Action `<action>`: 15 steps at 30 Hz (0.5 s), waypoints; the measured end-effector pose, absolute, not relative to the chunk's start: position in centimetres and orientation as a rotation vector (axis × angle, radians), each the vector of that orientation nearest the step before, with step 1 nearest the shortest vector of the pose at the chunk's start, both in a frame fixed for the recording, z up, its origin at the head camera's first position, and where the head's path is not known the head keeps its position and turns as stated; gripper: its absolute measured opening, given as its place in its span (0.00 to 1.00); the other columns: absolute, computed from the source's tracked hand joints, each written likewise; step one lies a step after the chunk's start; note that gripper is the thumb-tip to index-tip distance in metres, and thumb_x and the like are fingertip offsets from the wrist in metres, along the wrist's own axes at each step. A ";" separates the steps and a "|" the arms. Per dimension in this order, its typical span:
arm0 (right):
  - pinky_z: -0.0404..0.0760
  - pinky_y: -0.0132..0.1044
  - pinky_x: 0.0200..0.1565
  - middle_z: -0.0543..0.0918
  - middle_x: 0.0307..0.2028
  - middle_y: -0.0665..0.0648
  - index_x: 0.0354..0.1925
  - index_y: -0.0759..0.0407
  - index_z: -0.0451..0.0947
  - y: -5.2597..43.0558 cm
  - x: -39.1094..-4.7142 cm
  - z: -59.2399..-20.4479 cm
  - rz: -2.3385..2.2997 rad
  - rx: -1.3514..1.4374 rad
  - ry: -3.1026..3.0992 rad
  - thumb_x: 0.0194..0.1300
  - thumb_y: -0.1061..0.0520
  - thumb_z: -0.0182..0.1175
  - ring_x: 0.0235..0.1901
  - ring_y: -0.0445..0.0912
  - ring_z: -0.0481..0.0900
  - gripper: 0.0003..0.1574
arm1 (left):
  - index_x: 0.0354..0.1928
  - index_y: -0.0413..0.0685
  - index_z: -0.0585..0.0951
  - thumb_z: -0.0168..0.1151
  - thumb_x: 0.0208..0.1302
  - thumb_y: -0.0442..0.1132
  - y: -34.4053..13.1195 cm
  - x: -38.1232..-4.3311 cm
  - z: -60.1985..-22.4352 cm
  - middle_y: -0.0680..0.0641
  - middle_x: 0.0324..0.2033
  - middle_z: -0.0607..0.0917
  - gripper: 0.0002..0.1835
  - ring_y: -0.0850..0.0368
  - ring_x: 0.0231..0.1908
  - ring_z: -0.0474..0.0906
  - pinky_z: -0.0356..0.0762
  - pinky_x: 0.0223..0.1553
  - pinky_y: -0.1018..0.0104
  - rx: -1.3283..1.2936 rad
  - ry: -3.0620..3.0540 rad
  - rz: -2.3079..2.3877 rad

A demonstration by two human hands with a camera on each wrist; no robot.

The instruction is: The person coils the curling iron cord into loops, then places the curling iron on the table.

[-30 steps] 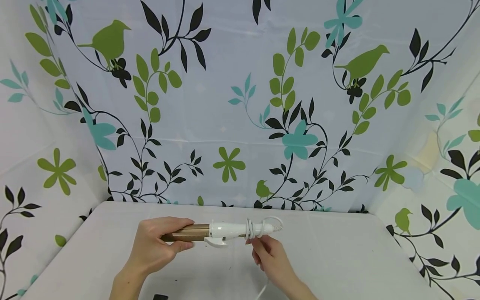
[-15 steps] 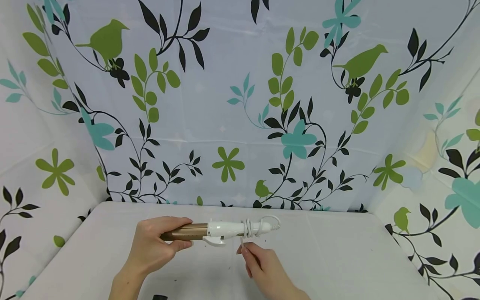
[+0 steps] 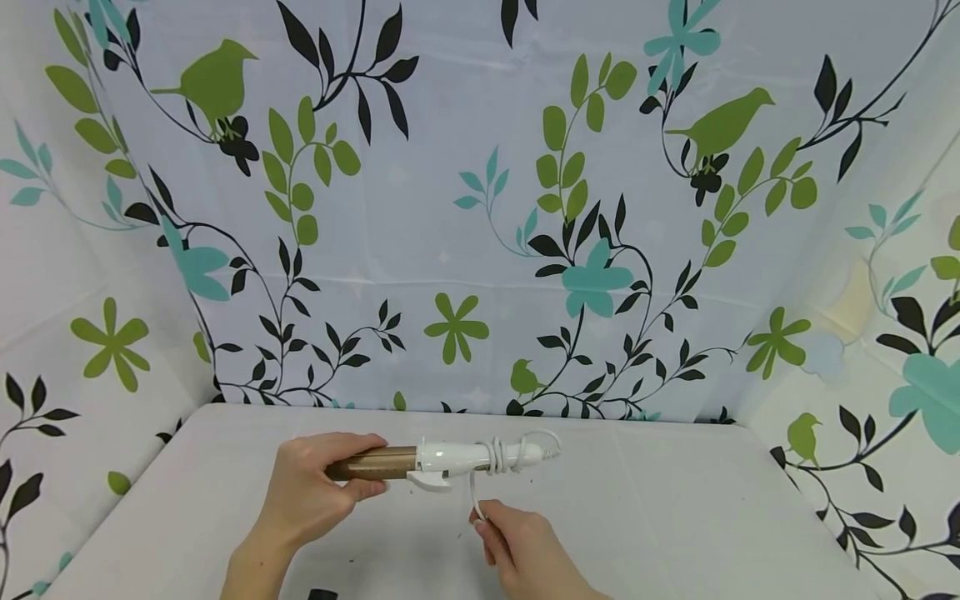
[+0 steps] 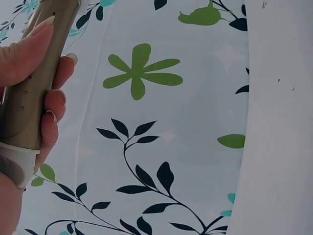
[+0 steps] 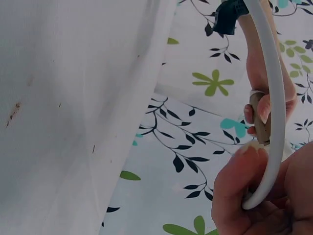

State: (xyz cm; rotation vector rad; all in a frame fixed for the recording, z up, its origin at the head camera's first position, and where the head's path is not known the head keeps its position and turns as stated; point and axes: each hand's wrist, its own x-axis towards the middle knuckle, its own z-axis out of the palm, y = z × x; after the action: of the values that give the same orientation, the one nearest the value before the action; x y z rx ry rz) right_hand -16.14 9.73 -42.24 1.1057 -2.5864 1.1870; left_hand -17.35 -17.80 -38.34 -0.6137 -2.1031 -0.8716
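Partly hidden barrel: the bronze-coloured barrel (image 3: 378, 465) vanishes into the person's left hand (image 3: 303, 493), its tip behind the palm from the head view; the left wrist view shows a white cap (image 4: 18, 164) at that end, against the palm, with the hand cut off by the edge.

Lost stretch of cord: the white cord (image 3: 475, 492) disappears among the fingers of the right hand (image 3: 528, 546); I can't follow where it leaves them. Up close it is a thick arc that runs off the top.

Dark scrap: a dark object (image 3: 322, 594) pokes in at the bottom edge, too cropped to identify.

Appliance: a slim, rod-shaped appliance (image 3: 442, 457), lying crosswise before me over the white table (image 3: 675, 508); I can't judge how high.

Its looks: glossy white handle (image 3: 467, 456), a white lever (image 3: 429, 482) beneath, small dark dots along the barrel, cord wound in several turns near the handle's end, with a loose loop there.

Left grip: thumb and fingers clasp the barrel from opposite sides.

Right grip: thumb and forefinger pinch the cord just below the handle, other fingers curled.

Backdrop: patterned cloth (image 3: 405, 208) with leaves and green birds.
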 end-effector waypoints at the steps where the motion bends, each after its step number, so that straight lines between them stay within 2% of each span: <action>1: 0.71 0.22 0.24 0.68 0.19 0.38 0.36 0.54 0.74 9.7 -16.0 -42.3 1.179 1.093 -2.581 0.76 0.60 0.51 0.19 0.26 0.62 0.08 | 0.33 0.51 0.90 0.83 0.18 0.27 -17.8 -17.4 -38.4 0.56 0.29 0.90 0.28 0.64 0.28 0.85 0.79 0.32 0.79 -0.608 -2.110 -0.871; 5: 0.67 0.20 0.23 0.68 0.18 0.38 0.33 0.53 0.73 9.4 -15.6 -42.5 1.133 1.065 -2.522 0.76 0.57 0.53 0.19 0.26 0.61 0.10 | 0.33 0.52 0.90 0.83 0.18 0.27 -18.0 -17.4 -38.3 0.58 0.28 0.90 0.28 0.65 0.28 0.85 0.78 0.32 0.79 -0.586 -2.131 -0.865; 10: 0.67 0.20 0.24 0.73 0.21 0.41 0.33 0.55 0.77 9.2 -15.4 -42.3 1.042 1.013 -2.515 0.73 0.58 0.56 0.21 0.28 0.62 0.09 | 0.32 0.53 0.90 0.83 0.18 0.28 -18.1 -17.3 -38.3 0.59 0.28 0.90 0.28 0.66 0.28 0.85 0.77 0.33 0.79 -0.554 -2.166 -0.831; 15: 0.67 0.19 0.23 0.70 0.19 0.39 0.32 0.55 0.79 9.0 -15.0 -42.0 1.012 0.991 -2.529 0.70 0.61 0.59 0.19 0.27 0.61 0.08 | 0.32 0.55 0.89 0.83 0.19 0.28 -18.1 -17.2 -38.3 0.60 0.28 0.89 0.27 0.68 0.28 0.84 0.76 0.32 0.80 -0.537 -2.210 -0.821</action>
State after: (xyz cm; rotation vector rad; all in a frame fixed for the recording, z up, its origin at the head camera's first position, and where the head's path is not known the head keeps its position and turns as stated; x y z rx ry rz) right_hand -14.96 9.02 -42.04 0.9914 -2.5286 1.0124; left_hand -17.21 -18.11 -38.28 -0.5371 -2.2104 -0.8213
